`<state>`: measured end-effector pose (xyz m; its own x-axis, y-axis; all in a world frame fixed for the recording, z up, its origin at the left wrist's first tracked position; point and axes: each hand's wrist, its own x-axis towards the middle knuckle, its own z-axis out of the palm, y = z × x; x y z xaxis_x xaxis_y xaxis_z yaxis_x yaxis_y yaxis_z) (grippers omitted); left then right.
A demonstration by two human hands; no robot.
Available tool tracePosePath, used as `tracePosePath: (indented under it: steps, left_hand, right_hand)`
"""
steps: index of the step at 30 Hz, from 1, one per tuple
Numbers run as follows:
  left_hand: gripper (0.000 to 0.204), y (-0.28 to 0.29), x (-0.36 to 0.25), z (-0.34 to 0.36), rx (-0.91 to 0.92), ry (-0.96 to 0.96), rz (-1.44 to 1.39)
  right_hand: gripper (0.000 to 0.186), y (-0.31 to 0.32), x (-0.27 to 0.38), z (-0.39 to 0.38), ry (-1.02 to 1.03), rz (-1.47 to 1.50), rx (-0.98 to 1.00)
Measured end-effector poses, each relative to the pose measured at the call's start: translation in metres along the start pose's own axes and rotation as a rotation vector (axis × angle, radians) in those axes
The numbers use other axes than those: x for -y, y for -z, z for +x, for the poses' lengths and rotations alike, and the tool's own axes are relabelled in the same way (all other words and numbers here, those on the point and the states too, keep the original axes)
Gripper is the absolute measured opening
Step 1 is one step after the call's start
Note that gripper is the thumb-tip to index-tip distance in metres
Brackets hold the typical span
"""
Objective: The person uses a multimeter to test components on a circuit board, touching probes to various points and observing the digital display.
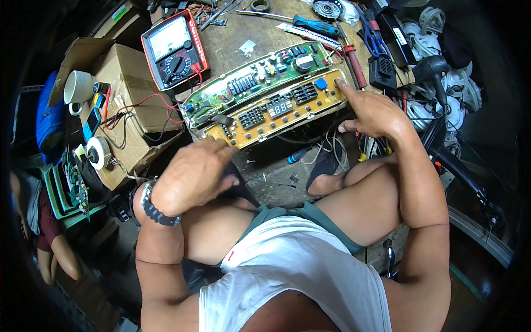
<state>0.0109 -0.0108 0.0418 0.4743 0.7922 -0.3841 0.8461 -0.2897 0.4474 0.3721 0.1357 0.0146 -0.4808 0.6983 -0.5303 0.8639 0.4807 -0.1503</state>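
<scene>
A long yellow-brown circuit board [260,130] with rows of black parts and a small digit display lies slanted at the workbench's near edge. Just behind it is a green circuit board [260,79] carrying wires, capacitors and a round black part. My left hand [191,174], a dark watch on its wrist, has bent fingers at the yellow board's left near corner, thumb held apart; its fingertips are partly hidden. My right hand [376,113] rests its outstretched index finger on the board's right end, while its thumb stays apart below the edge.
A multimeter [174,52] with red leads stands behind the boards. At left is a cardboard box [130,77] with a white mug [79,87]. A blue screwdriver [315,25], soldering iron [354,63] and blue-handled pliers [376,41] lie back right. Another person's legs [61,257] show far left.
</scene>
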Motion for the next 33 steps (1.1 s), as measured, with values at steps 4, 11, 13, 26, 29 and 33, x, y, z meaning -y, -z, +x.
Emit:
tracePosePath:
  steps: [4, 11, 13, 26, 29, 33]
  left_hand:
    - [0.066, -0.016, -0.015, -0.011, 0.032, -0.002, 0.036]
    - [0.071, -0.039, -0.017, -0.026, 0.001, 0.042, 0.096]
    - [0.072, -0.039, -0.018, -0.028, 0.002, 0.069, 0.096]
    - [0.073, -0.045, -0.019, -0.025, 0.001, 0.093, 0.144]
    - [0.070, -0.049, -0.019, -0.025, 0.000, 0.095, 0.183]
    - [0.067, -0.050, -0.020, -0.025, -0.001, 0.089, 0.189]
  right_hand:
    - [0.106, 0.006, 0.001, -0.003, -0.007, 0.059, -0.034]
    - [0.083, 0.002, 0.016, -0.022, 0.270, 0.095, -0.014]
    - [0.081, 0.002, 0.019, -0.023, 0.288, 0.086, -0.017]
    - [0.074, 0.004, 0.027, -0.030, 0.330, 0.087, -0.042]
    - [0.069, 0.006, 0.027, -0.029, 0.315, 0.100, -0.005]
    - [0.067, 0.005, 0.027, -0.028, 0.322, 0.095, -0.020]
